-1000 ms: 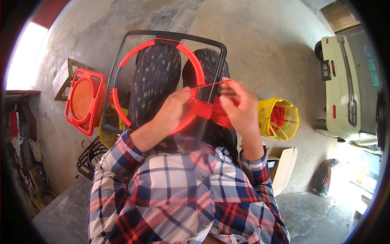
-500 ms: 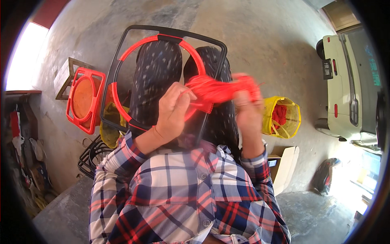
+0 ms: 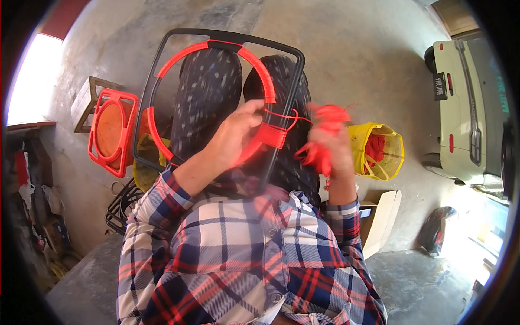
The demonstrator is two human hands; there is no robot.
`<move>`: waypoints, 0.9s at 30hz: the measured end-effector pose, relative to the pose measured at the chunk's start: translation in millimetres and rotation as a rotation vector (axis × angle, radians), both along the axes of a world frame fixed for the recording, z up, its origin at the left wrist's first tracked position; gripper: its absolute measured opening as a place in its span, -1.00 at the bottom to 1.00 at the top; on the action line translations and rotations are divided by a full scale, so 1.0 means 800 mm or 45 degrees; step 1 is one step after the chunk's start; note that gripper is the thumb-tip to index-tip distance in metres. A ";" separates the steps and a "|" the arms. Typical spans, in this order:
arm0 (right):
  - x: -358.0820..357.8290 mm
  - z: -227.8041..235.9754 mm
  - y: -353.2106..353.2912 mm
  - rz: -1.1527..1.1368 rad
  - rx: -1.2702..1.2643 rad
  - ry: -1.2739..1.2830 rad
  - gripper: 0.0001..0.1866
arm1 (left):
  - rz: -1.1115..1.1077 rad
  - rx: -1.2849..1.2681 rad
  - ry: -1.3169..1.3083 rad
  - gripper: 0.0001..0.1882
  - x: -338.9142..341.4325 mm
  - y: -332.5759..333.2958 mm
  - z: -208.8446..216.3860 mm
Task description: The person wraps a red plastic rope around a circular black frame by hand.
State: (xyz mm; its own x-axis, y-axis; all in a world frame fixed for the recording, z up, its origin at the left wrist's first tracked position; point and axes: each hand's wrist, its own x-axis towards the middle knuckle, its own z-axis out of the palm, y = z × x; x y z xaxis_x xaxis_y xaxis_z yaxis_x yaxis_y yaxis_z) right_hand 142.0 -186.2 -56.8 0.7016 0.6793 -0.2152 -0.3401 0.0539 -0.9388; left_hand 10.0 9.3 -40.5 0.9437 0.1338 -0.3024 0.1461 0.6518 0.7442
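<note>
Black frame (image 3: pixel 238 38) with a part-red ring (image 3: pixel 264 76) lies on the legs (image 3: pixel 208 100) by the left hand (image 3: pixel 236 132). A yellow bag (image 3: pixel 356 142) is right of the right hand (image 3: pixel 337 145). The left fingers (image 3: pixel 250 107) bend at the ring; I can't tell if they pinch it. The right hand holds bunched red string (image 3: pixel 331 113). One thin strand (image 3: pixel 277 114) loops between the hands.

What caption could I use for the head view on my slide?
A partly red-wrapped ring in a black frame, left hand at it, right hand holding a bundle of red cord.
</note>
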 end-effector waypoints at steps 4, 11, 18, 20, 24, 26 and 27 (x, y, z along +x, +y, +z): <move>-0.003 -0.005 0.006 0.107 -0.157 -0.254 -0.84 | -0.009 -0.061 0.092 -0.61 0.001 0.005 -0.008; -0.009 -0.037 -0.039 -0.109 -0.053 0.129 -0.93 | 0.005 -0.142 0.259 -0.92 0.006 0.007 -0.006; -0.016 -0.052 -0.052 -0.073 -0.017 0.105 -0.90 | -0.028 -0.262 0.265 -0.92 0.003 0.016 -0.010; -0.008 -0.058 -0.058 -0.094 -0.046 0.189 -0.93 | -0.071 -0.251 0.254 -0.92 0.003 0.016 -0.017; 0.050 -0.080 -0.119 -0.496 -0.169 0.291 -0.92 | -0.065 -0.162 0.242 -0.77 -0.005 0.030 0.008; 0.076 -0.068 -0.134 -0.729 -0.091 0.527 -0.82 | -0.089 -0.197 0.265 -0.63 -0.017 0.033 0.007; 0.132 -0.156 -0.235 -0.843 0.009 0.440 -0.73 | -0.141 -0.212 0.250 -0.63 -0.006 0.026 0.006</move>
